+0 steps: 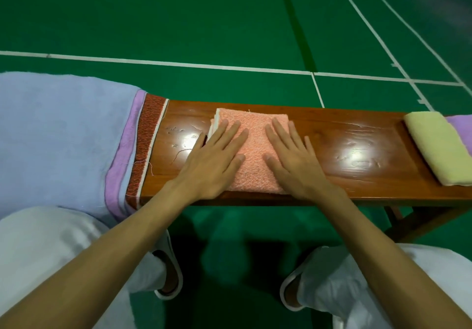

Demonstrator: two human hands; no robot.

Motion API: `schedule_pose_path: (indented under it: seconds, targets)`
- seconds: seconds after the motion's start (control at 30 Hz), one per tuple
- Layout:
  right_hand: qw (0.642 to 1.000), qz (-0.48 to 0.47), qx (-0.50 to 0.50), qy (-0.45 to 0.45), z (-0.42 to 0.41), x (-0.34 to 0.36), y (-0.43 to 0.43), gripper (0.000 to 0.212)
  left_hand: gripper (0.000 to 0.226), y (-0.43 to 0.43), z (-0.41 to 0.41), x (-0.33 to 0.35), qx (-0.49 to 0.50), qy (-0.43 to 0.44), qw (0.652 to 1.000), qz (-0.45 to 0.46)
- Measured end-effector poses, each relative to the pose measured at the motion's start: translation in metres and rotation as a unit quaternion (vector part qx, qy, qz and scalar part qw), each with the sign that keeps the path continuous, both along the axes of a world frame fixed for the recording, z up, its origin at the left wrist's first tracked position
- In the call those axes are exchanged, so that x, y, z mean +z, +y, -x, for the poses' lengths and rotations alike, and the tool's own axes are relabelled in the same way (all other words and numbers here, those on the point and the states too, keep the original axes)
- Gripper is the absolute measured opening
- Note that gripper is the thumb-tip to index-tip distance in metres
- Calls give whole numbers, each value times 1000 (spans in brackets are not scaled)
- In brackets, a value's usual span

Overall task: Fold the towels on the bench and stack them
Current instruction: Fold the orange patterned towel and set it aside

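- Progress judged as partway: one fold being finished, at least one piece already folded, several not yet begun
- Middle of the surface (pixel 357 149): pink towel (pixel 255 165), folded into a thick rectangle, layered edges showing at its far left corner
- Left hand (pixel 214 160): palm down, fingers straight and spread, pressing the left half of the pink towel, outermost finger reaching past the edge onto the wood
- Right hand (pixel 293 160): likewise flat and spread on the right half, curled round nothing
- Reads as a smoothing press to set the fold, not a grip
- Far right of the surface: yellow towel (pixel 439 147), folded and lying well apart from the pink one
- Just beyond it, touching: lilac towel (pixel 462 126), cut off by the frame edge, so cannot tell how it is folded
- Left end: loose heap draped over the surface, blue towel (pixel 63 137) on top, a purple towel (pixel 122 154) and a rust-red towel (pixel 145 144) showing as edges beneath; exact count unclear
- Left to do, by this view: move the pink towel over to the folded ones on the right, then spread, fold and stack each piece from the heap
- Likely snag: thick terry layers springing open once lifted
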State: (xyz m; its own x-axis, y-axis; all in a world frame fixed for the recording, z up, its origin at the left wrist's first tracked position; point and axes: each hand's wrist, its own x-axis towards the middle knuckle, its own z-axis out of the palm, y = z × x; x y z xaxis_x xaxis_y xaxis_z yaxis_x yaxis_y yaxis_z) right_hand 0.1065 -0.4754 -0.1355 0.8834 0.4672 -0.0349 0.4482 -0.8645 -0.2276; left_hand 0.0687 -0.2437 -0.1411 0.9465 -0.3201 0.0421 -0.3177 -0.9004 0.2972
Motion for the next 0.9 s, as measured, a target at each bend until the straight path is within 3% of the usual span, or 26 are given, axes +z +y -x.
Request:
schedule_pose_path:
  seconds: [0.2,0.33,0.43,0.57,0.7,0.9]
  targets:
    - [999,-14,-29,3,-6,-7,-16,61,65,-1,0,-1,6,6,1000,10]
    - [992,-117,-22,-34,1,-1,-18,59,66,0,10,1,7,-3,998,56]
    - [981,-166,29,-91,17,10,-20,60,71,5,27,10,-19,-58,997,50]
    - [984,-113,117,-78,43,5,-24,87,84,18,43,15,-54,-86,995,14]
    - [988,-57,120,-78,50,-8,-31,111,92,31,48,5,-69,-75,995,7]
    - [973,-224,44,-18,52,6,-40,89,72,35,53,9,-73,-118,987,86]
